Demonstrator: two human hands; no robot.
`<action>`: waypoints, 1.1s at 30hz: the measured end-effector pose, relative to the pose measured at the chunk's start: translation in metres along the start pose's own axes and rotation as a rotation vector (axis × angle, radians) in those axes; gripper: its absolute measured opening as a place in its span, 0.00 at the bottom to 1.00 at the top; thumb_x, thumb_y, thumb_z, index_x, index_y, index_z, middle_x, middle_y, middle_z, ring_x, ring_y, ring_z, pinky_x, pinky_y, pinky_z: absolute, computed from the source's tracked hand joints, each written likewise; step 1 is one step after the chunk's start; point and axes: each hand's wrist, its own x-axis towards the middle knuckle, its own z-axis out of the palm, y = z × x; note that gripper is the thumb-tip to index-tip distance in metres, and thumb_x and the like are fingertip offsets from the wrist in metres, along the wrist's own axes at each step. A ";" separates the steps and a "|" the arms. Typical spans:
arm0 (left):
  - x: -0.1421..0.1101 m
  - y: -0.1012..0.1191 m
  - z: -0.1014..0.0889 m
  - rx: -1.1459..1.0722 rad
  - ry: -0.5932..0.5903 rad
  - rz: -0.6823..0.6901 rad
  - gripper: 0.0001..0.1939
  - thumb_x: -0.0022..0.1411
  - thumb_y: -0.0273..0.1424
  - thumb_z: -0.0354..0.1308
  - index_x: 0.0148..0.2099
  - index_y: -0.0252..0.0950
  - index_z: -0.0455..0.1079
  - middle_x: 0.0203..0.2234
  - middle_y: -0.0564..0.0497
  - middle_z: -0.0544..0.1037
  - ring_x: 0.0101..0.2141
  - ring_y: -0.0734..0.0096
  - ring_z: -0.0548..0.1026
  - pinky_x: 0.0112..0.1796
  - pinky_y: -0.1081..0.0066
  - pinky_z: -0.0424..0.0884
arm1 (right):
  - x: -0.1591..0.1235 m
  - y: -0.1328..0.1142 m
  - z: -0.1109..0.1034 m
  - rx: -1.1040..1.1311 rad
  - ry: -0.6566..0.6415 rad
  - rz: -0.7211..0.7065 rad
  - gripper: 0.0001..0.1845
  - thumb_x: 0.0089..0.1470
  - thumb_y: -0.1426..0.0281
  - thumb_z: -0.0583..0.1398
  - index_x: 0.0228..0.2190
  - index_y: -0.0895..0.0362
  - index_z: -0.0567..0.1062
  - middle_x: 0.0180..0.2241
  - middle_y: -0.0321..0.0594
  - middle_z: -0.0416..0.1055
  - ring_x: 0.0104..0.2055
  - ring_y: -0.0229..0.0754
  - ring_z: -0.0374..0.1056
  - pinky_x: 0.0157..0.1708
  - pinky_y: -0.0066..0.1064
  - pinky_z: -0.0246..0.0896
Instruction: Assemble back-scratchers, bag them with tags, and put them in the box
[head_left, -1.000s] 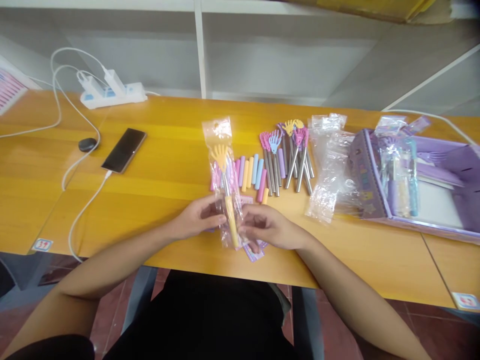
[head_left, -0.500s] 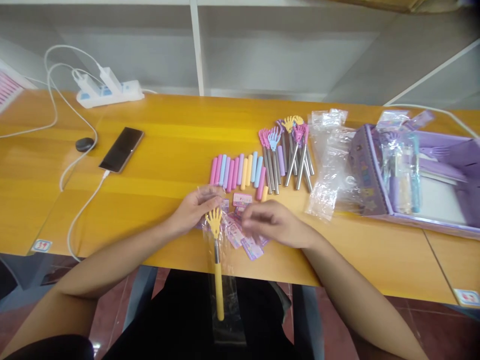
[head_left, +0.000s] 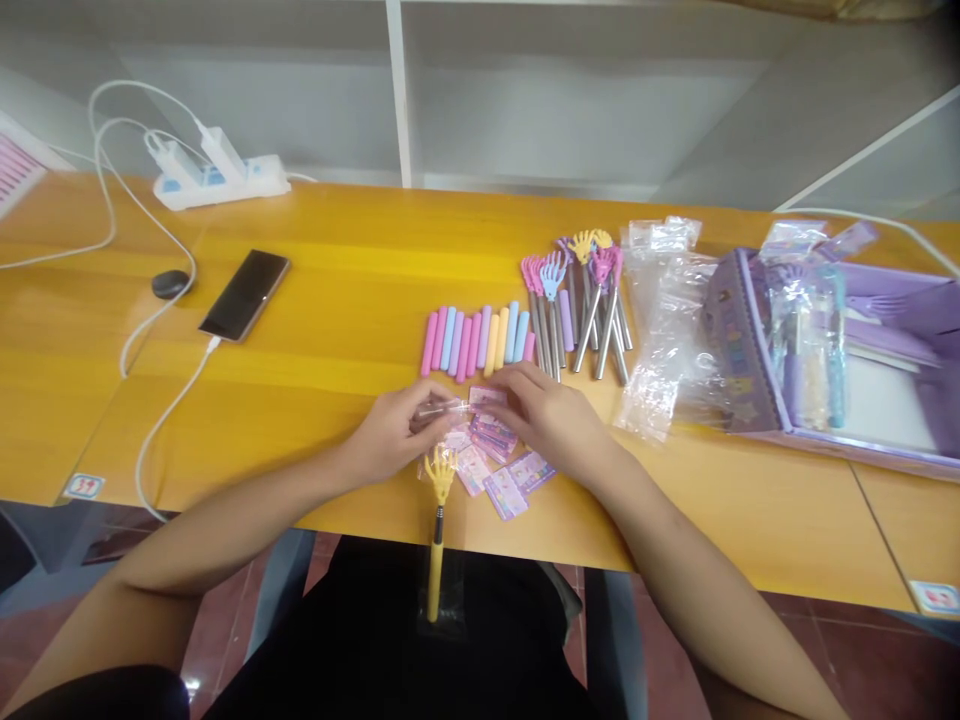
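My left hand [head_left: 394,430] is closed, pinching the top of a clear plastic bag [head_left: 450,605]. Inside the bag is a yellow back scratcher [head_left: 435,560], its hand-shaped head up and its handle hanging past the table edge over my lap. My right hand [head_left: 551,415] curls in from the other side, fingertips at the right end of the bag's top; its exact grip is partly hidden. Between and below my hands lie several printed cards [head_left: 506,495], some overlapping. Just beyond them is a row of coloured handle sleeves [head_left: 469,345].
Back scratchers with metal rods [head_left: 585,300] are piled behind my right hand. Clear bags [head_left: 664,330] lie beside a purple box [head_left: 750,400] holding packed pieces. To the left are a phone [head_left: 244,295] on a cable, a black mouse-like object [head_left: 171,284] and a power strip [head_left: 225,180].
My right hand has come to the bag's top from over the cards. The bag's top is now drawn together between my hands, and the bagged scratcher has shifted slightly right.
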 end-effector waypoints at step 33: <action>0.011 -0.005 -0.003 -0.273 0.162 -0.018 0.17 0.72 0.43 0.66 0.51 0.37 0.69 0.33 0.53 0.78 0.28 0.74 0.79 0.30 0.73 0.78 | 0.002 -0.005 -0.007 0.251 0.207 -0.023 0.05 0.70 0.64 0.65 0.44 0.52 0.79 0.39 0.42 0.80 0.31 0.41 0.71 0.35 0.37 0.69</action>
